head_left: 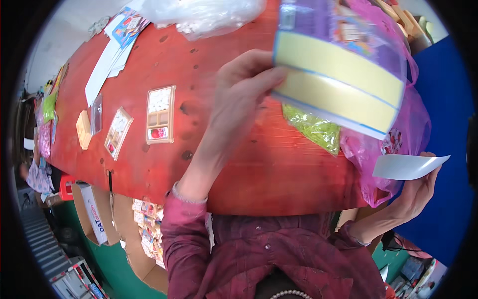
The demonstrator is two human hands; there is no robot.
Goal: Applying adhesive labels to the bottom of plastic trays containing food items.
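Observation:
My left hand [244,87] is raised over the table and closed on the left edge of a printed card sheet [343,82], yellow with blue lines and a purple picture part; it is slightly blurred. At the right, beside the pink plastic bag [416,117], my right hand [416,194] grips a curved white card [408,167]. Below the sheet, a bright green plastic packet [318,129] lies partly hidden. Left of my left hand are two small wooden trays with white pieces and a red picture, one tray [160,115] upright, the other tray [118,133] tilted.
On the red table [239,174], a plain wooden box [83,129] and clear cover [96,114] lie farther left. Behind them are paper sheets [107,62]; a clear plastic bag [204,15] sits at the back. A cardboard box [122,224] of filled trays stands below the near edge.

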